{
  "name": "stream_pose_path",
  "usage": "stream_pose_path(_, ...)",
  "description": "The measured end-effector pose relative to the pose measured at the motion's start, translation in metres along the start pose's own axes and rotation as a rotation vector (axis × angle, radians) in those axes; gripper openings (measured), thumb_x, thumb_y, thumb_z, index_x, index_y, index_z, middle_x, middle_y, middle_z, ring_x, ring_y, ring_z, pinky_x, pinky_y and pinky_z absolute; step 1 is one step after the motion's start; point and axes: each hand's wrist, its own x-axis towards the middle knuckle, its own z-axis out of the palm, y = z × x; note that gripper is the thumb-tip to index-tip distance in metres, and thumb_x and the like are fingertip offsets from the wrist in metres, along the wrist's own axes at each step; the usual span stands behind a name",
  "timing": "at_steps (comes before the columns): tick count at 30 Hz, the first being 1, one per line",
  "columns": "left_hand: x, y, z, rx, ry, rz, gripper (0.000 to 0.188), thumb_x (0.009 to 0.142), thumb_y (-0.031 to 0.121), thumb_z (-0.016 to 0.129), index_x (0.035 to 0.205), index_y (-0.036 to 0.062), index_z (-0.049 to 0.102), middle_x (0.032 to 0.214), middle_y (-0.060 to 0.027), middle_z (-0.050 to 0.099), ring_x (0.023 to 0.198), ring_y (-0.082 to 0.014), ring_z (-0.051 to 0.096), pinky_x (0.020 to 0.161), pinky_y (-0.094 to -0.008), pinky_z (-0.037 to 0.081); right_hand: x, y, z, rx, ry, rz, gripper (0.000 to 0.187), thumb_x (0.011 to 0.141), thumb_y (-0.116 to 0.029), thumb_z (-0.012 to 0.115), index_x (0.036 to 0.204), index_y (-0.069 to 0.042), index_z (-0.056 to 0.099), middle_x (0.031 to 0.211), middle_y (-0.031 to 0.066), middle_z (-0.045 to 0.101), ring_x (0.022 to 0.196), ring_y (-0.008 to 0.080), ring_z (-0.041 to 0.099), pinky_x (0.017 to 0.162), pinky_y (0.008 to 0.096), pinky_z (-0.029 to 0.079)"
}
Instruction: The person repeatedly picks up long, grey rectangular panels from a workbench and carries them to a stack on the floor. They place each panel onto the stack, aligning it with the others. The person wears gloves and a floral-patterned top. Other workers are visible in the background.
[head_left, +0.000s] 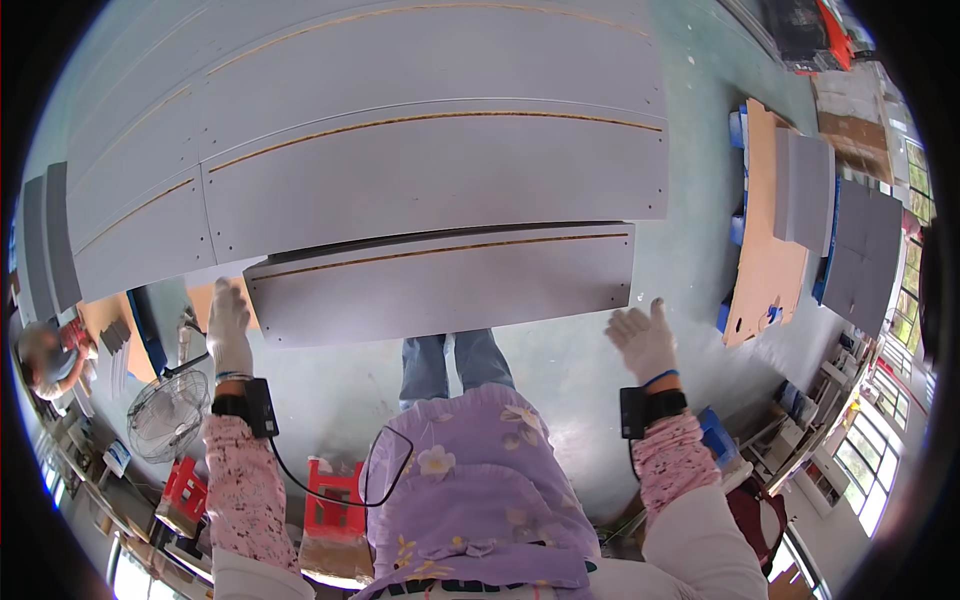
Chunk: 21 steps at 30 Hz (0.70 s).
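Closest to me is a long grey panel [450, 285] with a thin brown groove along its far edge and small dark holes near its ends. More grey panels [430, 175] of the same kind lie beyond it in rows. My left hand [230, 325], in a white glove, is beside the left end of the nearest panel, fingers stretched out. By the panel's right end is my right hand [645, 340], gloved too, with its fingers spread. Neither hand holds anything, and a small gap seems to separate each from the panel; exact contact at the left is hard to tell.
On the right, brown board [765, 220] lies over blue supports, with grey panels [803, 190] on it. A standing fan [168, 412] and a red stool [332, 497] are to the left and behind. Another person [48, 360] is at the far left. A cable hangs from my left wrist.
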Motion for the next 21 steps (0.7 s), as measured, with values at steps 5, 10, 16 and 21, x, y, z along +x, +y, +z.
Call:
stream_pose_path(5, -0.086, -0.013, 0.025, -0.715, -0.038, -0.711, 0.109, 0.069, 0.073, 0.069, 0.131, -0.0096, 0.036, 0.123, -0.0247, 0.049, 0.107, -0.0334, 0.054, 0.094, -0.0482, 0.047, -0.008, 0.049, 0.043, 0.423, -0.168, 0.081, 0.091, 0.092, -0.067, 0.039, 0.147, 0.004, 0.022, 0.152, 0.0199, 0.028, 0.139, 0.0357, 0.030, 0.110, 0.0523, 0.032)
stream_pose_path(10, -0.099, 0.001, 0.077, -0.982, 0.046, -0.594, 0.100, 0.073, 0.068, 0.070, 0.138, 0.0010, 0.035, 0.144, -0.0165, 0.036, 0.134, -0.0328, 0.035, 0.109, -0.0549, 0.033, -0.015, 0.046, 0.082, 0.570, -0.070, -0.014, 0.070, 0.091, -0.065, 0.046, 0.134, -0.010, 0.040, 0.147, 0.0091, 0.035, 0.136, 0.0330, 0.033, 0.110, 0.0577, 0.031)
stream_pose_path(16, -0.081, 0.015, 0.081, -1.026, 0.060, -0.637, 0.091, 0.075, 0.065, 0.071, 0.137, 0.0063, 0.039, 0.140, -0.0132, 0.041, 0.130, -0.0318, 0.038, 0.109, -0.0565, 0.032, -0.004, 0.029, 0.086, 0.589, -0.035, 0.070, 0.052, 0.092, -0.054, 0.052, 0.123, -0.012, 0.045, 0.132, 0.0090, 0.045, 0.122, 0.0298, 0.044, 0.101, 0.0569, 0.040)
stream_pose_path(21, -0.061, 0.006, 0.049, -0.717, 0.157, -0.598, 0.075, 0.083, 0.059, 0.067, 0.132, 0.0062, 0.047, 0.134, -0.0127, 0.048, 0.119, -0.0294, 0.046, 0.109, -0.0500, 0.034, 0.029, 0.014, 0.043, 0.169, -0.246, -0.101, 0.053, 0.090, -0.032, 0.061, 0.135, -0.012, 0.041, 0.127, 0.0166, 0.052, 0.117, 0.0334, 0.052, 0.099, 0.0488, 0.045)
